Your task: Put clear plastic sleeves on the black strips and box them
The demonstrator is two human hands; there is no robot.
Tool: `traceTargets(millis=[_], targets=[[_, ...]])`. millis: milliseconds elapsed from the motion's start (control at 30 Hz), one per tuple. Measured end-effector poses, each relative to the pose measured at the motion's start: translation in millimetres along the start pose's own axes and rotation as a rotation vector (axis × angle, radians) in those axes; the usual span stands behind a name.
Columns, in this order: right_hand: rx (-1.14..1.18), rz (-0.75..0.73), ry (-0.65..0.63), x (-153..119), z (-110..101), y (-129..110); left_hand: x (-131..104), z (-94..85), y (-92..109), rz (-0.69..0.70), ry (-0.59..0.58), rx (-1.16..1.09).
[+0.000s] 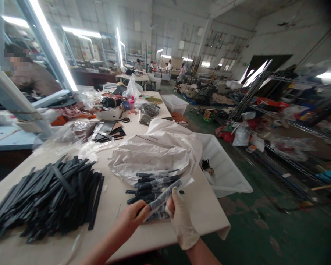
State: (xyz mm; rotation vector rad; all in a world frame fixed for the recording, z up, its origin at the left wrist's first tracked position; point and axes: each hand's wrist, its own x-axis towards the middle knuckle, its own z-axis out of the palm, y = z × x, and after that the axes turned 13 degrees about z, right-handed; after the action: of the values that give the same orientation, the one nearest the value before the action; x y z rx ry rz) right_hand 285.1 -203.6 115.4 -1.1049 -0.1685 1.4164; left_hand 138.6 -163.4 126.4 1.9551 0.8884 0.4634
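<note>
Between my two hands I hold a strip in clear plastic wrap [162,195], tilted up to the right. My left hand [136,213], bare, is closed on its lower left end. Gloved in pale material, my right hand [179,219] grips it farther along, thumb on top. Under and behind it lie several wrapped black bundles [151,183], stacked on the table [113,230]. A large heap of loose black strips [52,195] spreads to the left of my left hand. Just behind the bundles rests a crumpled white sack [151,152] with dark writing.
A white plastic bin [228,169] stands against the table's right side, with another bin [174,103] farther back. Scissors [124,120], dark flat pieces [109,130] and plastic bags [74,132] lie along the table. Wire shelving [281,176] holds goods at the right. A person [30,73] sits at the left.
</note>
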Motion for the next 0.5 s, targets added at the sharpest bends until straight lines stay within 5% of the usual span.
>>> traceTargets(millis=[233,333,500], targets=[[-0.007,-0.008,0.092,7.4,-8.9,7.5,21.1,26.0,13.2,0.014,0.052,0.117],[-0.019,0.065,0.015,13.3,-19.2,5.3,29.8,30.4,14.5,0.014,-0.002,0.192],[0.076,0.123,0.080,28.9,-32.8,-6.9,44.4,33.4,9.8,0.049,-0.066,0.305]])
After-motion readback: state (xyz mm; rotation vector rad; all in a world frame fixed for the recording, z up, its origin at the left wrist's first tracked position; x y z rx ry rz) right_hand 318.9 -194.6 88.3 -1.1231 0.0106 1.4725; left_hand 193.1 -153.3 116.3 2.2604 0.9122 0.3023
